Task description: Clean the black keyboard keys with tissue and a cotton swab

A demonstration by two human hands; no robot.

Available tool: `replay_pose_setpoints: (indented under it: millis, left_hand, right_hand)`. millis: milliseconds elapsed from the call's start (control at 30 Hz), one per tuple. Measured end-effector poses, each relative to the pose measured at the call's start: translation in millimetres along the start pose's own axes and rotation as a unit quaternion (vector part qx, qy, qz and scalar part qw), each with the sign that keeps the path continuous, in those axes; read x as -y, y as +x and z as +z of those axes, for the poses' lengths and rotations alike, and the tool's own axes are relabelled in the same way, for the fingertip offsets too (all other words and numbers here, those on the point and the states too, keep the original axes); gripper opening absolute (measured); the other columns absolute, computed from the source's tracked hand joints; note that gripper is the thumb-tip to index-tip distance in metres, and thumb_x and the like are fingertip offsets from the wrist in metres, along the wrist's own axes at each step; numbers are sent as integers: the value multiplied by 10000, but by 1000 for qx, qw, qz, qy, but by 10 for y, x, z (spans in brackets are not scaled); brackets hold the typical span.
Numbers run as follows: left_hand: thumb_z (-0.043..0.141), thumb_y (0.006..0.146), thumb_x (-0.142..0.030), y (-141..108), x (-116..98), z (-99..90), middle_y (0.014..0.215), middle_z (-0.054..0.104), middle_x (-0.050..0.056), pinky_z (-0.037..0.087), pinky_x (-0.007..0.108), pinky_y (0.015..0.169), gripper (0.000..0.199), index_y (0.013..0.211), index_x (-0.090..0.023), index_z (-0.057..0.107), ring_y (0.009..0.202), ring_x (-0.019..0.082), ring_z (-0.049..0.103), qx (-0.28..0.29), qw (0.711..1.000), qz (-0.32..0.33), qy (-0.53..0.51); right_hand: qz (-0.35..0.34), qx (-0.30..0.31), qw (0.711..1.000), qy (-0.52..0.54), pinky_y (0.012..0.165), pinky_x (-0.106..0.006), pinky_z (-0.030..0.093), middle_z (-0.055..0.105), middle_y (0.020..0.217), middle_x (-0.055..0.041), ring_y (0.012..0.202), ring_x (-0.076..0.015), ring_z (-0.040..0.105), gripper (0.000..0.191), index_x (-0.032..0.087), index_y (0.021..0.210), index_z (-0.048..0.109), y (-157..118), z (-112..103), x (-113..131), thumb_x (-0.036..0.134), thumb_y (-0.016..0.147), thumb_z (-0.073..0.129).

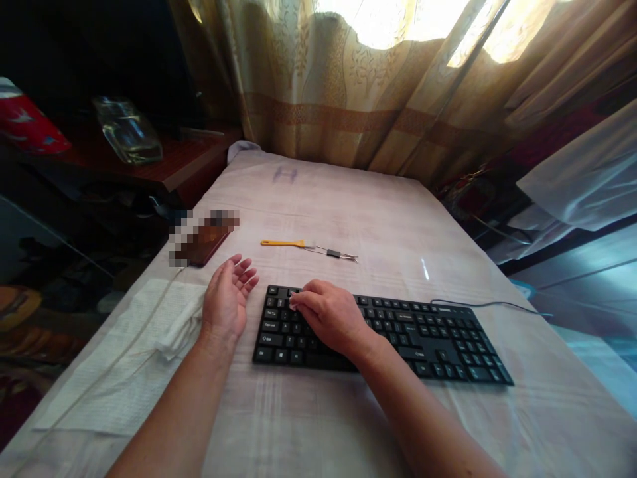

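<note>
A black keyboard [432,338] lies on the cloth-covered table. Over its left half is my right hand [333,315], with thumb and fingertips pinched on a small piece of white tissue [292,302] against the keys near the upper left corner. My right hand and forearm hide many of the middle keys. Just left of the keyboard, my left hand [226,299] rests with its fingers spread and holds nothing. Behind the keyboard lie a small yellow-handled brush [283,243] and a thin wire tool with a dark sleeve [333,253], end to end.
White paper towels [124,352] spread at the left, with a pale cable [134,338] across them leading to a phone [204,242]. The keyboard's cord [492,304] runs off right. A glass jar [129,133] and red can [30,119] stand on a wooden desk. Curtains [328,86] hang behind.
</note>
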State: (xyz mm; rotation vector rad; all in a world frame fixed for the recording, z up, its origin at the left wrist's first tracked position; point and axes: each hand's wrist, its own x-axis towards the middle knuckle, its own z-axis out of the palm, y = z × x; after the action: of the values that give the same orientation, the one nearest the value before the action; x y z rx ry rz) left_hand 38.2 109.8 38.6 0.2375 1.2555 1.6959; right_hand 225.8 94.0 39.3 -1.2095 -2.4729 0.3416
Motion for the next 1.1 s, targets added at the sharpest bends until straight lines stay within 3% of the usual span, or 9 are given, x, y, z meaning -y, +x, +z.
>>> replay_pose_setpoints:
  millis: [633, 933, 1100]
  left_hand:
    - [547, 891, -291, 64, -9, -54, 835, 689, 22, 513, 211, 646, 146, 885, -194, 657, 672, 97, 633, -11, 1000, 20, -22]
    - [524, 892, -286, 96, -1, -64, 827, 688, 21, 514, 220, 652, 166, 883, -191, 660, 662, 94, 626, -12, 999, 21, -23]
    - [545, 878, -302, 97, 10, -71, 826, 687, 19, 507, 208, 645, 152, 882, -198, 656, 670, 94, 627, -8, 999, 25, -19]
  right_hand:
    - [-31, 32, 999, -13, 726, -271, 475, 717, 1005, -47, 877, -185, 653, 199, 251, 1048, 744, 310, 155, 246, 273, 972, 562]
    - [18, 26, 999, 13, 752, -271, 476, 727, 982, -39, 871, -170, 667, 180, 247, 968, 761, 136, -33, 155, 201, 948, 589]
    - [-13, 20, 1000, 17, 750, -259, 464, 724, 986, -32, 876, -164, 662, 178, 254, 991, 756, 137, 15, 309, 228, 958, 583]
